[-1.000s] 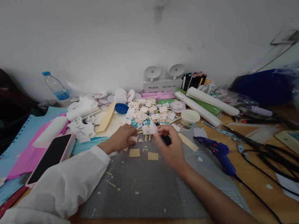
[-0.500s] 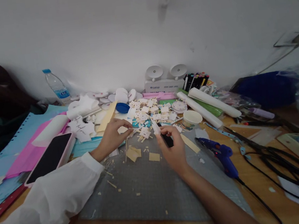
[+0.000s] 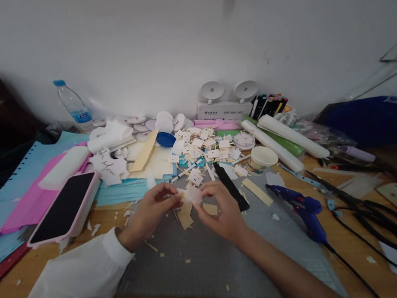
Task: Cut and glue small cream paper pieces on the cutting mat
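Observation:
Over the grey cutting mat (image 3: 185, 284), a small white paper piece (image 3: 193, 195) is pinched between the fingertips of my right hand (image 3: 221, 208). My left hand (image 3: 151, 209) is closed at the left edge of that piece, thumb against fingers; its exact grip is partly hidden. Just beyond lies a white card with dots and small sticks (image 3: 195, 177). A black pen-like tool (image 3: 230, 186) rests beside my right fingers. Tan paper scraps (image 3: 185, 216) sit on the mat beneath my hands.
Behind is a pile of small white cards (image 3: 201, 144). A blue glue gun (image 3: 304, 208) and black scissors (image 3: 386, 223) lie right, with a paper cup (image 3: 262, 158) nearer the middle. Left are a phone (image 3: 64, 209) and a water bottle (image 3: 73, 106).
Both hands have come together and nearer to me, now meeting at the white paper piece. My right hand has moved away from the black tool, which lies in fuller view.

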A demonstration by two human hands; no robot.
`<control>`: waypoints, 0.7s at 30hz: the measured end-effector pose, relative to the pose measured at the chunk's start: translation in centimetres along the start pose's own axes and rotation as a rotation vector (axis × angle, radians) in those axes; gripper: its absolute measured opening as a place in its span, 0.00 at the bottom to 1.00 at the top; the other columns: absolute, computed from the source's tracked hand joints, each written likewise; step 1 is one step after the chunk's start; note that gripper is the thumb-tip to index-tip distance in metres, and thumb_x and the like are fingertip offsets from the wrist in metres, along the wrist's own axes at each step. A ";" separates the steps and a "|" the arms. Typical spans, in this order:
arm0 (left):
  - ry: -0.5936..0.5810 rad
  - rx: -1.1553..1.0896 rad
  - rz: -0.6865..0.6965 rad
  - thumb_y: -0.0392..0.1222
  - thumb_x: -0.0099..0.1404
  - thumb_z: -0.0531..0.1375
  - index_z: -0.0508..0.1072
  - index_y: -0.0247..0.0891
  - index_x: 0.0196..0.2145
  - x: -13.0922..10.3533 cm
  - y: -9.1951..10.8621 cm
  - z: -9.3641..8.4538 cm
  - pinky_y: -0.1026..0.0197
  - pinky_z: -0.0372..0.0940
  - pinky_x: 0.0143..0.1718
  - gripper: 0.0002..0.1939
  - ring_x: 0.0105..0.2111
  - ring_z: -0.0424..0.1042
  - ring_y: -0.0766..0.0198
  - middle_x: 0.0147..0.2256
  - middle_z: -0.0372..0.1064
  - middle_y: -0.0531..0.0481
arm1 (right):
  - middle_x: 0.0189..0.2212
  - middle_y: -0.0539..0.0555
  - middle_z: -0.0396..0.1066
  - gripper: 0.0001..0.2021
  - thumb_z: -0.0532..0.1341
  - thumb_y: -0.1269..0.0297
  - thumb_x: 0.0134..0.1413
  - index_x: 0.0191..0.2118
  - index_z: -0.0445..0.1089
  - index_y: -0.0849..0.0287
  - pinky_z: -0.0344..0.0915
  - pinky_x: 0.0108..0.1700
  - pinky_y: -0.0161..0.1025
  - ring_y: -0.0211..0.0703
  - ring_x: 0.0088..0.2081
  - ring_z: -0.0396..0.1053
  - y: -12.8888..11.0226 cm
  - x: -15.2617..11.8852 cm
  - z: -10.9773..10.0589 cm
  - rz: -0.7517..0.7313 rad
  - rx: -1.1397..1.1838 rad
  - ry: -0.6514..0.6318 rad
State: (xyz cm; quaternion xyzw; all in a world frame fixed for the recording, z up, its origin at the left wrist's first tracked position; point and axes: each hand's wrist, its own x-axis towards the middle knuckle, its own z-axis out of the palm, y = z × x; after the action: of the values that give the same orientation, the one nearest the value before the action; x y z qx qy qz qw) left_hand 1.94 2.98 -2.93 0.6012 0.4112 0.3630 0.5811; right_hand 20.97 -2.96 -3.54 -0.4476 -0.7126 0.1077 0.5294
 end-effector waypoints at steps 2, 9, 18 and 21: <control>-0.032 -0.031 -0.010 0.49 0.59 0.65 0.69 0.37 0.33 -0.5 -0.2 0.2 0.64 0.67 0.35 0.13 0.32 0.70 0.66 0.32 0.68 0.53 | 0.40 0.54 0.67 0.12 0.60 0.73 0.53 0.42 0.61 0.54 0.67 0.46 0.43 0.44 0.44 0.67 -0.2 -0.3 0.4 -0.047 -0.003 -0.087; -0.114 -0.056 -0.009 0.48 0.58 0.66 0.73 0.35 0.35 -0.6 -0.1 -0.8 0.62 0.68 0.38 0.14 0.35 0.72 0.63 0.34 0.72 0.50 | 0.42 0.56 0.67 0.12 0.59 0.73 0.54 0.44 0.62 0.55 0.68 0.47 0.43 0.44 0.46 0.67 -0.1 -0.9 0.7 -0.048 -0.070 -0.223; -0.025 0.022 0.058 0.47 0.61 0.62 0.71 0.35 0.38 -0.5 -0.7 -1.7 0.59 0.70 0.41 0.13 0.37 0.73 0.61 0.36 0.73 0.47 | 0.38 0.54 0.72 0.04 0.61 0.66 0.55 0.37 0.67 0.55 0.63 0.46 0.47 0.49 0.43 0.68 2.5 0.7 -3.5 0.013 -0.444 -0.268; -0.017 0.055 0.099 0.47 0.61 0.60 0.71 0.34 0.40 -0.4 -1.1 -1.8 0.59 0.70 0.40 0.14 0.37 0.74 0.60 0.37 0.73 0.45 | 0.36 0.54 0.72 0.06 0.58 0.62 0.58 0.33 0.69 0.55 0.63 0.45 0.44 0.47 0.41 0.69 3.1 1.4 -5.3 0.040 -0.545 -0.255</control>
State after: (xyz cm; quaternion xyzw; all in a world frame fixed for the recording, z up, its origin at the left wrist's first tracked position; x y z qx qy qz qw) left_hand 0.04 3.37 -3.86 0.6399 0.3856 0.3747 0.5491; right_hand 27.03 -1.83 -2.32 -0.5699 -0.7671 -0.0216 0.2937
